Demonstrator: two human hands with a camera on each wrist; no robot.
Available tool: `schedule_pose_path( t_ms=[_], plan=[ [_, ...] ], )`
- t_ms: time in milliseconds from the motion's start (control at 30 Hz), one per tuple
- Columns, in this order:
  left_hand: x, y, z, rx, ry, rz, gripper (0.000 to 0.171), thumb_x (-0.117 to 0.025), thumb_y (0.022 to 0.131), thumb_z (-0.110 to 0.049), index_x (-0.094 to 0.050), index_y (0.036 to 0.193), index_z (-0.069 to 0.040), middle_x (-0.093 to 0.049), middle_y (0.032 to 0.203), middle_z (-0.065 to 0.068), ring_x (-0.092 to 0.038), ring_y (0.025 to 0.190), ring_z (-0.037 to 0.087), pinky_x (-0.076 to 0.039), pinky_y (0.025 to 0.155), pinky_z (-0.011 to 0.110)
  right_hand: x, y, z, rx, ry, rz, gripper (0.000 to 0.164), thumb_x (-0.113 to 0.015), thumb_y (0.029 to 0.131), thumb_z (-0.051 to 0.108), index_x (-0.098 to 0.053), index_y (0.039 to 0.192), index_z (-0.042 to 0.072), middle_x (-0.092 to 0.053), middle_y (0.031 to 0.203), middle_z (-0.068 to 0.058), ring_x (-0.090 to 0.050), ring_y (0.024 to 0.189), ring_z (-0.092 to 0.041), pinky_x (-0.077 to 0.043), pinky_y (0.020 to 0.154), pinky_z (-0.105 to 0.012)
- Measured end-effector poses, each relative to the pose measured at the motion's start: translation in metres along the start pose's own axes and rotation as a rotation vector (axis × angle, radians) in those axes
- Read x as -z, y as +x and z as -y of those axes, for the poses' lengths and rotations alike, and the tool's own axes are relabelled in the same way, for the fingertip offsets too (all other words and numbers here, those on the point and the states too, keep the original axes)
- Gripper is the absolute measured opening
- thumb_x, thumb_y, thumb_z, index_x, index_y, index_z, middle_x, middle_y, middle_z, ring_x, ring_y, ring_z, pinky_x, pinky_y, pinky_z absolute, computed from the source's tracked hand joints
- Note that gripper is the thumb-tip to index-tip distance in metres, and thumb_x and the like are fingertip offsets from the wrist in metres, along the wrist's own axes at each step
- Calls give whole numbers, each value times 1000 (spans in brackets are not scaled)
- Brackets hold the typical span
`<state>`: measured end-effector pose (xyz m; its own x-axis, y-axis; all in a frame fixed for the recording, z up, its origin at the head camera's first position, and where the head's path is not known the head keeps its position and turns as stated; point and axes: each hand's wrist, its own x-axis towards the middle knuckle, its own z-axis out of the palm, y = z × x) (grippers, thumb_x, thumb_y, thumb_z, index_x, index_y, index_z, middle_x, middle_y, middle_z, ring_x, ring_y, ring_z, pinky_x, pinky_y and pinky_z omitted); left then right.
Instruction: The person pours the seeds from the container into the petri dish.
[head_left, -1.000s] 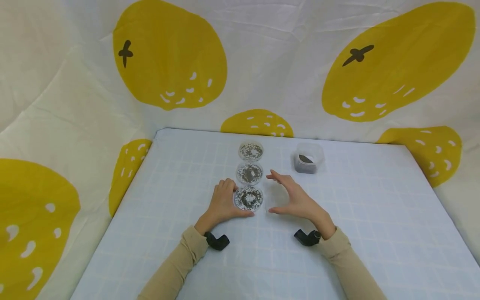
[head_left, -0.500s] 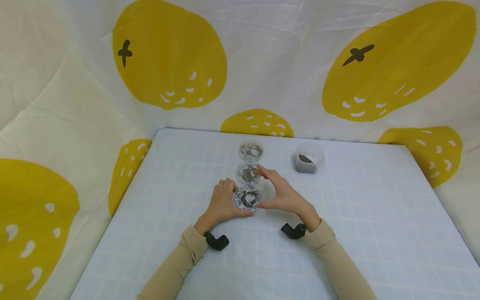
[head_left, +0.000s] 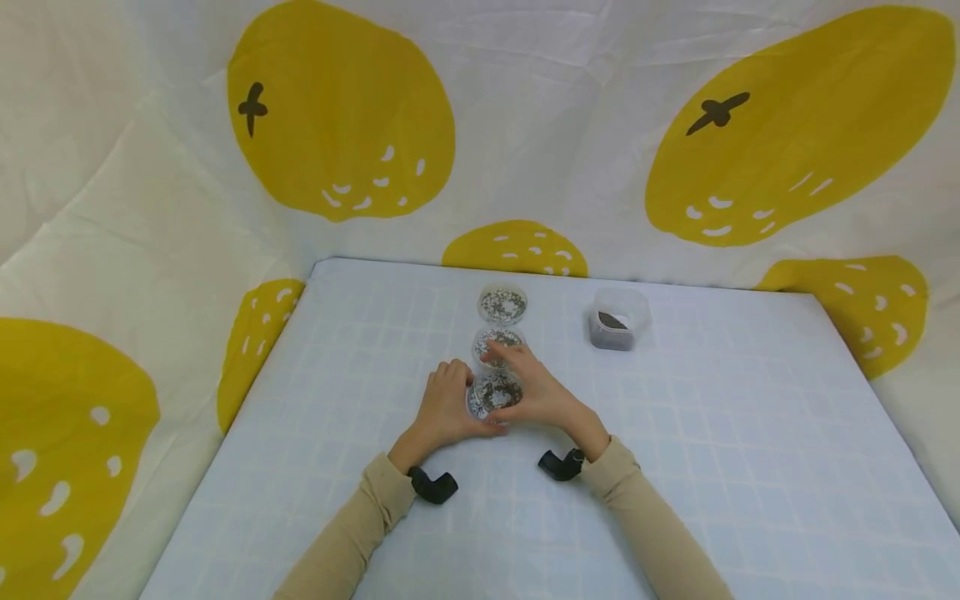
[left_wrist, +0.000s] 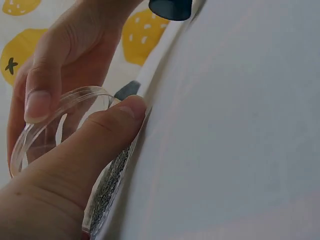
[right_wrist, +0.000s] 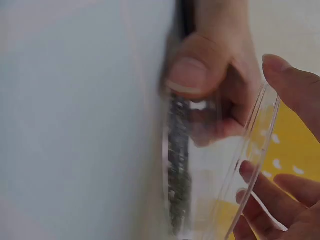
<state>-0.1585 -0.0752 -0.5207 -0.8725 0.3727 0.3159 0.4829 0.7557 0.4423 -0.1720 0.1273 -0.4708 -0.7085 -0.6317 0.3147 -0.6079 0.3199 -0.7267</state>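
My left hand (head_left: 447,405) grips the near petri dish (head_left: 483,390) by its side on the table, its thumb along the front edge. Dark and pale grains lie in the dish; in the right wrist view they form a layer along its bottom (right_wrist: 178,165). My right hand (head_left: 542,393) pinches a clear round lid (right_wrist: 256,142) by its rim between thumb and fingers. The lid is tilted over the near dish, apart from it at the side seen in the right wrist view. Part of the dish is hidden by my right hand in the head view.
Behind the near dish stand a middle petri dish (head_left: 486,337) and a far petri dish (head_left: 502,305) with similar grains. A clear plastic box (head_left: 613,332) with dark grains stands at the back right. A patterned cloth (head_left: 540,125) hangs behind the table.
My right hand has moved left with the clear lid, from beside the near dish to over it, and now covers part of the middle dish. My left hand has stayed in place.
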Motion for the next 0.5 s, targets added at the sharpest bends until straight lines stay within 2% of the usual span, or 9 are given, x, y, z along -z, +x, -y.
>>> schedule_pose_path(
  t_ms=[133,367,500],
  plan=[
    [1,-1,-1,-8,1,-22,82,-67,52,-80,-41,91,-13,-36,83,-3,-30,75,15,-27,65,26,-9,-1,-3,7,9,15,102,-87,66,25,-28,146,2,-51,133,-9,-41,113,-32,-40,98,-48],
    [1,-1,0,-46,32,-63,84,-71,50,-78,-42,91,-11,-37,82,-3,-32,74,15,-29,64,26,-18,1,-12,130,-17,2,101,-86,66,28,-29,145,2,-50,132,-13,-43,112,-31,-37,97,-39],
    [1,-2,1,-61,38,-72,85,-71,49,-78,-45,93,-10,-40,84,-3,-33,75,14,-30,65,25,-20,1,-16,129,-16,-5,101,-86,65,30,-30,144,1,-50,127,-12,-44,114,-30,-38,98,-40]
  ],
)
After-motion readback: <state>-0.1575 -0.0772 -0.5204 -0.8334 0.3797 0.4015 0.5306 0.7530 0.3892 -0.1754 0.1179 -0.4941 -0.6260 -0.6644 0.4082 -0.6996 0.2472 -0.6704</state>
